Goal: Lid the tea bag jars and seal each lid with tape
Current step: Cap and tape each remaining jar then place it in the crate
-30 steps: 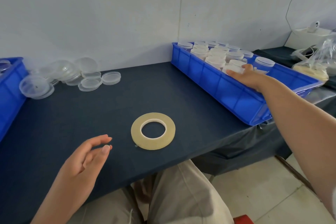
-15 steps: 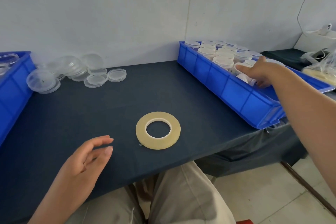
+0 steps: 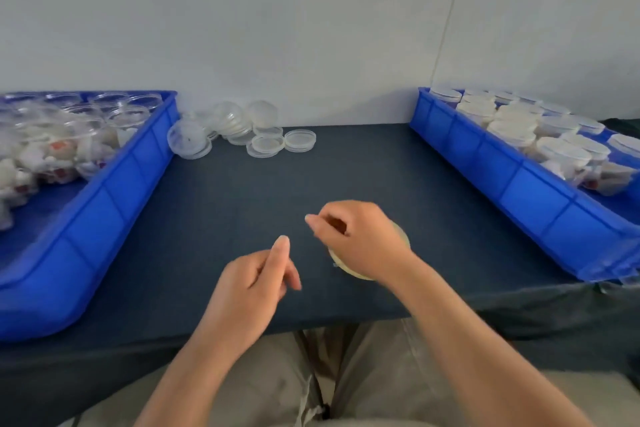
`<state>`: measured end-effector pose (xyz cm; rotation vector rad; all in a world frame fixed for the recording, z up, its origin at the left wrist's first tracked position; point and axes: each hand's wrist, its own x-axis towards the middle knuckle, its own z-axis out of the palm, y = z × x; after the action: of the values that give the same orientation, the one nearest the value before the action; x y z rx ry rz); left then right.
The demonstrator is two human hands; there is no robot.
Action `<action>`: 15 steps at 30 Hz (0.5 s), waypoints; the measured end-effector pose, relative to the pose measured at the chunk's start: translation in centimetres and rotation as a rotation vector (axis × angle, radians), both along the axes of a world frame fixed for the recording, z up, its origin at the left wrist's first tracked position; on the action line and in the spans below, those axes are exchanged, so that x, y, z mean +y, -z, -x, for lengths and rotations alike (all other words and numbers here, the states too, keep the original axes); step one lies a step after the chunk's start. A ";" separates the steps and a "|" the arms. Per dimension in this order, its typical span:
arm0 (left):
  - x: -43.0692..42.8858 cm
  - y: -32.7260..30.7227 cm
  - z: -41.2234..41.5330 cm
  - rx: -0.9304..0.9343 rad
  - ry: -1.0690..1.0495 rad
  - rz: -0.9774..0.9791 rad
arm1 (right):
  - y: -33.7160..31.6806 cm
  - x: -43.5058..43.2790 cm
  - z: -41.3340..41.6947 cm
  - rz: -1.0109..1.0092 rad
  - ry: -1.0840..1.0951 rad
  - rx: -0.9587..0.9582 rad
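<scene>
Left hand (image 3: pixel 256 282) held loose, empty; right hand (image 3: pixel 360 239) curled over tape roll (image 3: pixel 349 271), grip not discernible. Risk: roll may be fumbled, being hidden beneath palm

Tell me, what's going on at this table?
A person sits at a dark table, packing tea bag jars. The right hand is over the tape roll, fingers curled; whether it grips the roll is unclear. The left hand hovers beside it, holding nothing. Open jars wait in the left blue bin, lidded jars stand in the right blue bin, and loose clear lids lie by the wall.
</scene>
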<state>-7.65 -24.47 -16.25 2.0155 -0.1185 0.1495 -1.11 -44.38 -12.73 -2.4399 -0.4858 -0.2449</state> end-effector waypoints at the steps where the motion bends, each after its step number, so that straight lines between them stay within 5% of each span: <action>1: 0.3 -0.3 0.0 -0.007 0.003 -0.026 | 1.8 1.6 0.2 0.000 -0.004 0.017; 6: 3.6 -3.0 -0.4 -0.097 -0.033 -0.241 | 6.7 4.4 0.8 0.300 -0.117 -0.184; 10: 7.8 -6.3 -0.8 -0.132 -0.070 -0.324 | 7.3 4.2 1.1 0.285 -0.154 -0.361; 15: 16.8 -10.4 -5.2 -0.121 -0.299 -0.504 | 7.6 4.2 0.7 0.279 -0.138 -0.320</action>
<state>-2.47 -7.64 -5.86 2.5198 0.0798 0.4710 -1.85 -40.18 -20.34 -2.6327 -0.8758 -0.5453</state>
